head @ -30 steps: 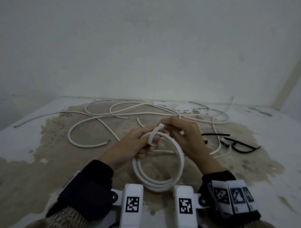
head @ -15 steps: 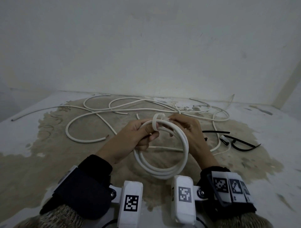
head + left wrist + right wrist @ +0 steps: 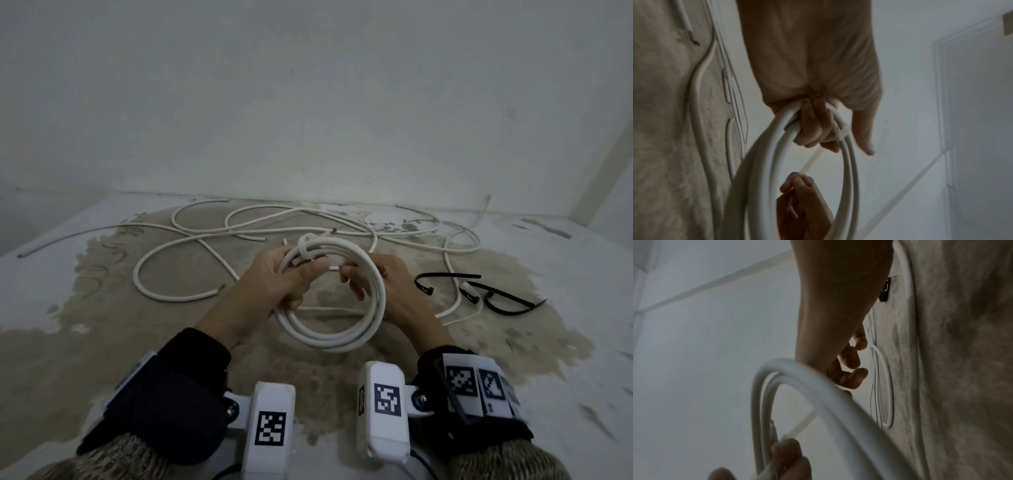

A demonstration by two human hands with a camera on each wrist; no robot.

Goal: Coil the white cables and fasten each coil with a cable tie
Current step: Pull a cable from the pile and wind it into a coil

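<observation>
A white cable coil [image 3: 329,342] of a few turns is held upright above the stained surface. My left hand [image 3: 301,270] grips its upper left part, fingers curled round the strands [image 3: 812,126]. A white cable tie [image 3: 305,247] is looped round the strands just beyond my left thumb, and also shows wrapped on the coil [image 3: 843,131]. Its tail [image 3: 812,162] runs down inside the coil. My right hand [image 3: 349,277] reaches inside the ring and pinches the tail's end with its fingertips [image 3: 797,179]. In the right wrist view the coil [image 3: 818,382] crosses in front of the right hand's fingers [image 3: 851,373].
Several loose white cables [image 3: 178,294] lie spread on the surface behind the hands, up to the wall. Black cable ties [image 3: 445,277] and a white one [image 3: 470,290] lie to the right. The stained brown patch [image 3: 102,342] covers the middle of the pale surface.
The coil has been lifted and tilted away from me. My right hand left the coil's top and moved inside the ring with the tie's tail. The tie loop sits closer on the strands.
</observation>
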